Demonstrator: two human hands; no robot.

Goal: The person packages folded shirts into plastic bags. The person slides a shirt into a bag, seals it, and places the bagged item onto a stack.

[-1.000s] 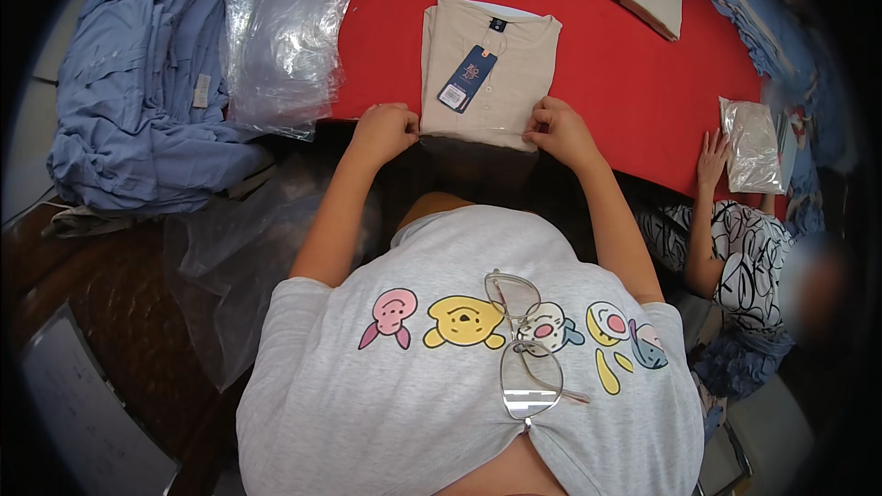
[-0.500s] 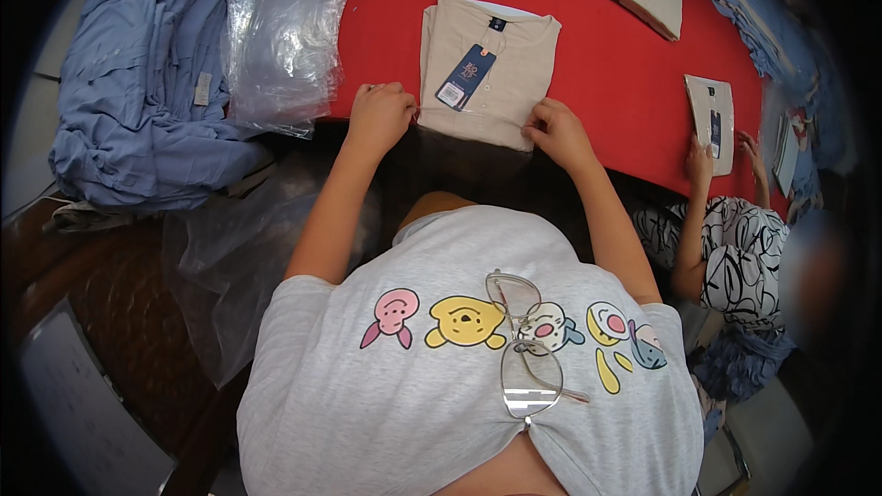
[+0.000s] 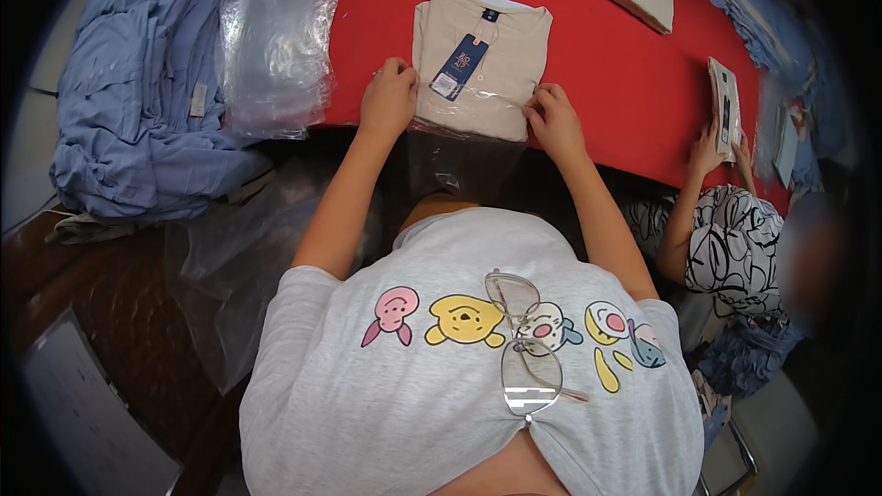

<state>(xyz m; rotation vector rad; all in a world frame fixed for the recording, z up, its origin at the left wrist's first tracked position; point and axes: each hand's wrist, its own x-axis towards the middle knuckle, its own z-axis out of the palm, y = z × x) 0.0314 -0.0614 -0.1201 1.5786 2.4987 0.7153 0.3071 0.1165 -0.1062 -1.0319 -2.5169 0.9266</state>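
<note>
- Moved since the earlier frame: left hand point(image 3: 390, 96) and right hand point(image 3: 556, 121), slightly farther up the sides; clear, glossy plastic bag point(image 3: 473, 119), now over more of the shirt front.
- Table with flat red cloth cover point(image 3: 634, 101); far edge cut off by the frame.
- Pile of rumpled blue cloth garments point(image 3: 129, 101), far left; outer side lost in the dark rim.
- Stack of clear, crinkled plastic sleeves point(image 3: 280, 46), between pile and shirt.
- Folded beige cloth shirt point(image 3: 501, 50), at the table's near edge; neckline pointing away from the person, long axis running near to far; lower part inside the bag.
- Bag: mouth edge hard to make out; closed end hanging dim below the table edge.
- Hands: fingers pinched on the bag's two side edges; fingertips partly hidden.
- Rectangular navy card tag point(image 3: 458, 69), slanting on the shirt front.
</note>
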